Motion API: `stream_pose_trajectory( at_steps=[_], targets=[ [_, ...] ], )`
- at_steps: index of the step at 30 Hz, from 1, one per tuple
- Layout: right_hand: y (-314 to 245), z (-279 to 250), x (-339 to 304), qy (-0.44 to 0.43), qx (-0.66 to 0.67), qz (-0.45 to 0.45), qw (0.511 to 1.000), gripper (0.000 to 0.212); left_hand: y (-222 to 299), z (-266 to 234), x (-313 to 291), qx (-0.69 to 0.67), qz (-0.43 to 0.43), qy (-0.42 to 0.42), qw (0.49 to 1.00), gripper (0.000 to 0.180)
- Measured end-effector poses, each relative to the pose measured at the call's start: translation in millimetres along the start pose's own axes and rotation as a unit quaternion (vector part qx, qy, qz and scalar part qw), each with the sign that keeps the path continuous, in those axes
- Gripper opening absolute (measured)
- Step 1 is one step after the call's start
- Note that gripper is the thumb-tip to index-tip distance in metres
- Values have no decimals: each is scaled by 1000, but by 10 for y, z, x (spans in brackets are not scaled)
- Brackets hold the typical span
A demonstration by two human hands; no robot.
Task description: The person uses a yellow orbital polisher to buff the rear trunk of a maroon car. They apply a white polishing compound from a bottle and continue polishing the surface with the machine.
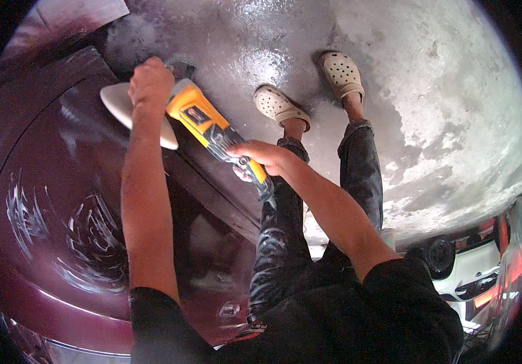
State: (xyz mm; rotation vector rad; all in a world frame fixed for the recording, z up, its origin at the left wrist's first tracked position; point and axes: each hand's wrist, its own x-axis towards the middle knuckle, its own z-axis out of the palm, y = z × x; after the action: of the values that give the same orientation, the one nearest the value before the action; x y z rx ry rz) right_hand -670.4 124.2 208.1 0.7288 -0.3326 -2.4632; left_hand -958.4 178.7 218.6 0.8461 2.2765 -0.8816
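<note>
A yellow polisher (pixel 203 118) is being held in both hands over a dark maroon car panel (pixel 48 242). The left hand (pixel 150 82) is being wrapped, fingers curled shut, around the head of the polisher, above its white pad (pixel 121 106). The pad is being pressed flat against the panel near the panel's upper edge. The right hand (pixel 261 159) is being closed around the polisher's rear grip, with the fingers folded under it. The polisher is being kept slanted, head to the upper left, tail to the lower right. Pale swirl marks (pixel 85 233) are being shown on the panel, well below the pad. The person's feet are being seen in pale clogs (pixel 280 106) on the wet grey floor (pixel 443 91), just beside the panel's edge. A white car (pixel 470 270) is being glimpsed at the lower right rim.
</note>
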Motion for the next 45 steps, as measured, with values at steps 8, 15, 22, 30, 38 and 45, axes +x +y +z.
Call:
stream_pose_trajectory(
  at_steps=[8,15,22,30,38,45],
  targets=[
    [-352,170,144,17,-41,-42,998,37,-228,-288,328,-2,19,76,997,45],
    [475,-158,-265,37,2,66,997,32,21,489,-499,-30,-15,-32,999,36],
    [1136,-430,-525,63,58,122,989,35,220,995,-1073,-45,-31,-110,992,25],
    [1773,-744,-629,76,83,145,983,35,286,1660,-1492,-51,-24,-158,986,25],
    [2139,-867,-811,77,100,171,977,38,343,2053,-1813,-57,-31,-208,976,29],
    [1742,-555,-853,86,79,155,981,40,261,1475,-1724,-57,-50,-146,986,23]
  ],
)
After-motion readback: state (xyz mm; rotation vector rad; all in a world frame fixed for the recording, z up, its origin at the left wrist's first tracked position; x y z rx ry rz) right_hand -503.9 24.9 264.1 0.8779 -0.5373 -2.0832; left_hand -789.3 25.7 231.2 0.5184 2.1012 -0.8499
